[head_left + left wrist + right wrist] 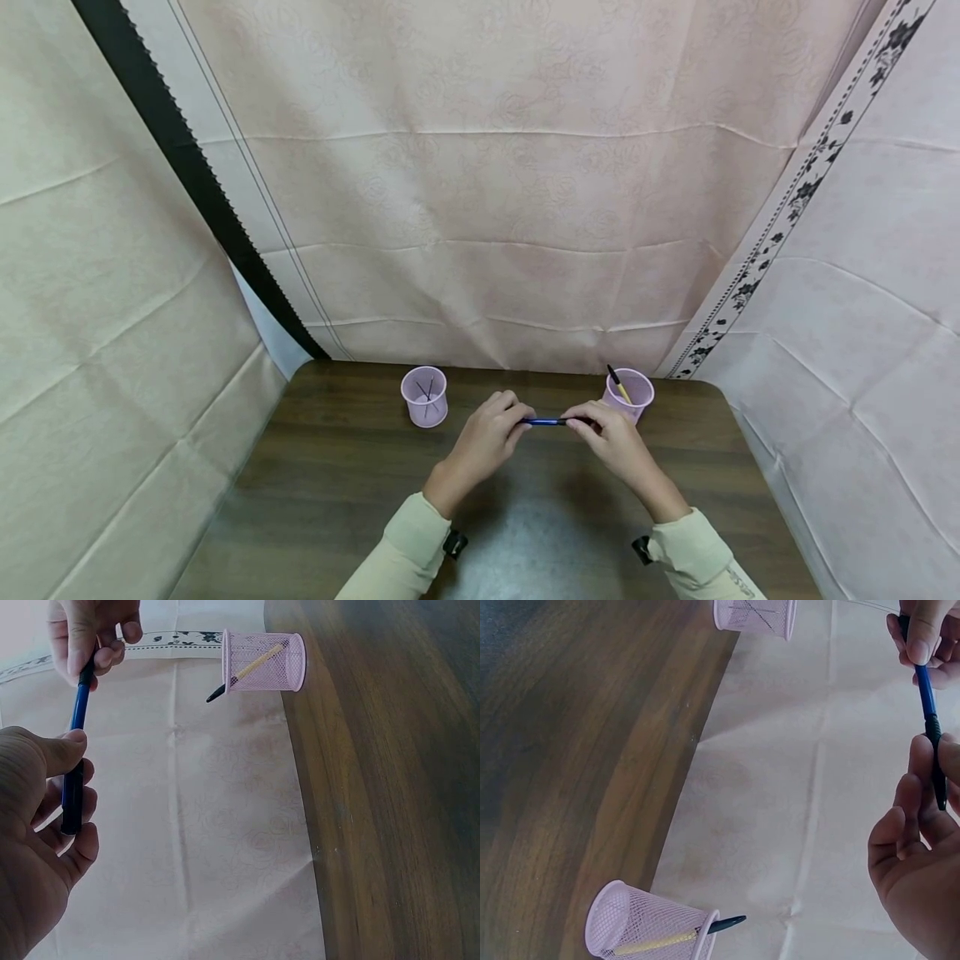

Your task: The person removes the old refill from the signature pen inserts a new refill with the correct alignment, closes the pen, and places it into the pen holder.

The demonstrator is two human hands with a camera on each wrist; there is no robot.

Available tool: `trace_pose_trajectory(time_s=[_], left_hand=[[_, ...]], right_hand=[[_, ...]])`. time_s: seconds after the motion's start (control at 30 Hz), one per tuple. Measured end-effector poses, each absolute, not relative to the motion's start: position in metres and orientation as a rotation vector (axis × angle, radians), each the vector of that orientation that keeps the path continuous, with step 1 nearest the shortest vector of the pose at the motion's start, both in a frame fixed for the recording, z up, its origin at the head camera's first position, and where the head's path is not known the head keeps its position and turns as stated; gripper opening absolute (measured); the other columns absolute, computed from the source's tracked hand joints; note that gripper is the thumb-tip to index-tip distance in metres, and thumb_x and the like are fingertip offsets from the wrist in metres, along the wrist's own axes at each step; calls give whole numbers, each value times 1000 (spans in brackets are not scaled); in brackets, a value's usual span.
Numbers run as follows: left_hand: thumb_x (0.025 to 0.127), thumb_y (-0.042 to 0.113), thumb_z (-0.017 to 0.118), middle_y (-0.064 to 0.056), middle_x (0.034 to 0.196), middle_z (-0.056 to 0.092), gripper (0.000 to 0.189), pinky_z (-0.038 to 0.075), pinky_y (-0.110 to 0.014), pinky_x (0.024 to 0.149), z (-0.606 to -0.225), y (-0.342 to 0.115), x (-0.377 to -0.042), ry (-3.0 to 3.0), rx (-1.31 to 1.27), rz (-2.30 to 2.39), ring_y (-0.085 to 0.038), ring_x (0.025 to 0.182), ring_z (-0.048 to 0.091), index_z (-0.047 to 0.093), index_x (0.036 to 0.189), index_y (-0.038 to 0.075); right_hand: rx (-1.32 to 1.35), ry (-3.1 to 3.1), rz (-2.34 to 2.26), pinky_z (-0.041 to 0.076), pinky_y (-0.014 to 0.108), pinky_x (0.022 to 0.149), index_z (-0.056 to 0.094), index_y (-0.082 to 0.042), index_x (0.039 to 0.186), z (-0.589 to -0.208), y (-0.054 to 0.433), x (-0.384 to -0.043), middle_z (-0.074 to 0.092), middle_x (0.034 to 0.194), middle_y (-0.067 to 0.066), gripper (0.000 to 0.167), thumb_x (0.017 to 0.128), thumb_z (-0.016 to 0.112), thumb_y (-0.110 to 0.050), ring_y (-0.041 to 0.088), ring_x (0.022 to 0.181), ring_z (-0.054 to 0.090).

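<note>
A blue pen (548, 422) with black ends is held level above the table between both hands. My left hand (489, 440) pinches one end between thumb and fingers. At the other end, my right hand (613, 440) grips the black ribbed part, whose tapered tip (940, 796) shows in the right wrist view. Just behind the right hand stands a pink mesh cup (637, 390) with a yellow-and-black pen (618, 384) leaning in it. Another pink mesh cup (424, 398), left of my left hand, has a few thin dark sticks (427, 390) inside.
Both cups stand near the back edge of a dark wooden table (360, 500). Pale patterned cloth (480, 208) hangs behind it, with further cloth at the left (112, 333) and right (847, 400) sides.
</note>
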State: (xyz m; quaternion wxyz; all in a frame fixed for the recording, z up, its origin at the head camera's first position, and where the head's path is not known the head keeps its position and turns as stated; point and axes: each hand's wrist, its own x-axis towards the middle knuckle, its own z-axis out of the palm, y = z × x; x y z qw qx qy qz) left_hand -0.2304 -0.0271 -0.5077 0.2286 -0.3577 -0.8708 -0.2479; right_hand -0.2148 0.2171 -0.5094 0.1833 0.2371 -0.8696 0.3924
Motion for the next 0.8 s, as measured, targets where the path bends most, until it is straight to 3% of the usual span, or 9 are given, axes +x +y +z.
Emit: trace_pose_trajectory(time_s=[0.4,0.8], left_hand=[[94,16,76,4,93,61,11,52,-24,76,-505,-27,-229,-2377,-977,-688,-12,86,55,75,104,16],[93,14,77,4,93,61,12,52,-25,75,-504,-27,-229,-2375,-971,-711,-12,86,55,75,104,16]], right_hand=[[726,-2268,1132,42,14,61,76,-15,98,-513,215,-217,68,84,-8,26,82,81,5,4,69,52],[727,-2252,1190,49,14,67,75,-13,96,-511,212,-215,72,95,1,28,80,82,10,16,83,63]])
